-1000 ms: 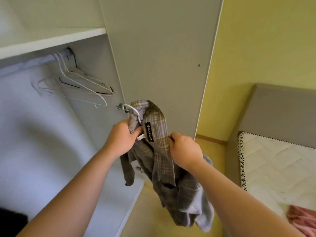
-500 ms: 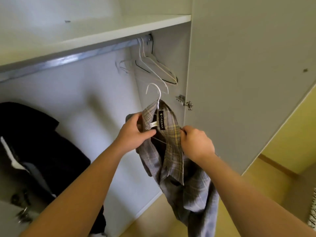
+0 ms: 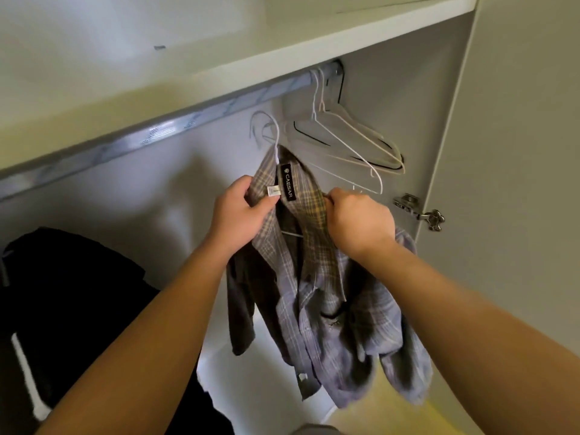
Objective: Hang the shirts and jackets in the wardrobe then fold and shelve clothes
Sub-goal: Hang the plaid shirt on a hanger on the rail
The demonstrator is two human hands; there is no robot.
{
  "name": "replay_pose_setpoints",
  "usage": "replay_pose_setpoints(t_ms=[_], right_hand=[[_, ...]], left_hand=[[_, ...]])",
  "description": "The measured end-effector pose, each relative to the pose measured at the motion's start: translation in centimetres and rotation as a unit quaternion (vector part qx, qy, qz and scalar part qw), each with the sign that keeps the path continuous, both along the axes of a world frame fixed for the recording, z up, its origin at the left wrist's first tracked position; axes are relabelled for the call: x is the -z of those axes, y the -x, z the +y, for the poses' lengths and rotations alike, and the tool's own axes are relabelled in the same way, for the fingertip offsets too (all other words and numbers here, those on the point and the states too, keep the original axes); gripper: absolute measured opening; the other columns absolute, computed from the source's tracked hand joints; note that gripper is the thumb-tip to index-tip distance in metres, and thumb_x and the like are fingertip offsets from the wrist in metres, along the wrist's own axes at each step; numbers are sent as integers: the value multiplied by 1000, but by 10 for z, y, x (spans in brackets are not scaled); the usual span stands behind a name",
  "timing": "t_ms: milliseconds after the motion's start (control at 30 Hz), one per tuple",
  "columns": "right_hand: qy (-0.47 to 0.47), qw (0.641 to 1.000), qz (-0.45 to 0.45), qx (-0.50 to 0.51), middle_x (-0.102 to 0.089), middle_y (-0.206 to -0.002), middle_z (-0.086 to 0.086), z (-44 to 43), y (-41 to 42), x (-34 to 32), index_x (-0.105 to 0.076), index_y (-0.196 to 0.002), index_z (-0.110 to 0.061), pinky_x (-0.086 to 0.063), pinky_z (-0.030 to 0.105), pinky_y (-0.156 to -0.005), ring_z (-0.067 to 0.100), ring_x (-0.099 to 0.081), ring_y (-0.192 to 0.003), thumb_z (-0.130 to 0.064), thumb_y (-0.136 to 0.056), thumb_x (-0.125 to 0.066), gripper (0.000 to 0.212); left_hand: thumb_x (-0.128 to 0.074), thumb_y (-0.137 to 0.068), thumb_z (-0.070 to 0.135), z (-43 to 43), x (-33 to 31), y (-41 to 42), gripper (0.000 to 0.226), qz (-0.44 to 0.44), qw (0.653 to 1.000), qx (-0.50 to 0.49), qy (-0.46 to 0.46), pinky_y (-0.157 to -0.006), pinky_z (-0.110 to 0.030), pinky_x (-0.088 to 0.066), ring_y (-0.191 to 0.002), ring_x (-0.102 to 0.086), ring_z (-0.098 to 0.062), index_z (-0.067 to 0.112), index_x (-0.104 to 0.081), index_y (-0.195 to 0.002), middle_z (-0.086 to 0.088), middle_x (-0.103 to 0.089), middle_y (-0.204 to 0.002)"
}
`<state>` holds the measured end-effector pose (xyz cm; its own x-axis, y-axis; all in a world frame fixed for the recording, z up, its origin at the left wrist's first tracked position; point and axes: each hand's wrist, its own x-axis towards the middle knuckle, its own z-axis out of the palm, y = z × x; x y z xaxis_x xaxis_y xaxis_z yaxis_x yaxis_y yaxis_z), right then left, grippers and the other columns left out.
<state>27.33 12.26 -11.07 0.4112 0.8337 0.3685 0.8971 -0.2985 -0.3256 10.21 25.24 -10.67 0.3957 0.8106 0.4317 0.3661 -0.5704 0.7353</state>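
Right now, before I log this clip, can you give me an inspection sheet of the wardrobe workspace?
Surface: a shelf runs above the rail.
Job's things: plaid shirt on a white hanger; its hook is below the rail, not yet on it.
Clutter: empty hangers at the rail's right end; dark garment low at left.
Hands: left hand grips the collar's left side; right hand grips its right side, fingers curled.
Cables: nothing seen.
Surroundings: open wardrobe door at right, with a metal hinge.
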Motion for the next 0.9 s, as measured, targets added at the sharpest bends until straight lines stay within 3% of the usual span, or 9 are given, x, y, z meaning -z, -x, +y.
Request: replay_pose_setpoints(t_ms=[167, 333, 400, 533, 600, 700, 900], right_hand=[[-42, 999, -29, -6, -65, -97, 9, 62, 4, -25, -54, -99, -15, -33, 35, -59, 35, -61, -79, -20, -98, -43, 12], [-57, 998, -15, -18, -66, -99, 11, 111, -1, -42, -57, -102, -16, -35, 35, -63, 36, -63, -85, -20, -96, -47, 12], [-46, 999, -9, -25, -66, -100, 11, 126, -3, -43, -56, -100, -17, -36, 35, -63, 35, -60, -82, -19, -94, -48, 10], [-8, 999, 4, -34, -62, -97, 9, 143, -3, -32, -51, -95, -19, -36, 35, -64, 34, -57, -81, -13, -90, -48, 8], [6, 999, 6, -31, -56, -90, 6, 150, -3, -25, -49, -94, -19, -36, 34, -62, 31, -51, -75, -11, -90, -47, 9], [20, 999, 6, -29, -51, -85, 3, 157, -5, -15, -48, -92, -19, -35, 34, -61, 31, -50, -72, -10, -90, -47, 10], [18, 998, 31, -55, -55, -91, 4, 162, -14, -3, -56, -96, -18, -38, 35, -70, 34, -59, -88, -26, -99, -43, 16]], left_hand=[[-68, -89, 37, 51, -24, 6, 29, -8, 999, -13, -45, -65, -36, -44, -74, -60, -24, 8, -63, -90, -13, -67, -81], [-66, -90, 33, 92, -36, -7, 9, -28, 997, -42, -51, -73, -33, -49, -75, -61, -11, 25, -61, -88, 8, -66, -78], [-66, -90, 34, 104, -31, -9, 8, -33, 997, -53, -48, -75, -38, -51, -78, -64, -18, 27, -61, -89, 6, -67, -80], [-68, -86, 40, 121, -13, -3, 15, -30, 997, -70, -22, -67, -33, -50, -65, -59, -2, 32, -60, -77, 14, -64, -71], [-69, -85, 42, 127, -6, 1, 16, -26, 997, -71, -6, -68, -34, -53, -68, -62, -9, 33, -61, -75, 12, -65, -71], [-70, -85, 39, 133, 5, 5, 18, -19, 997, -73, 6, -64, -32, -49, -61, -57, -8, 31, -60, -74, 13, -62, -66], [-72, -87, 27, 139, 9, 12, 10, -16, 999, -49, 1, -64, -26, -46, -63, -55, 0, 29, -64, -92, 13, -64, -74]])
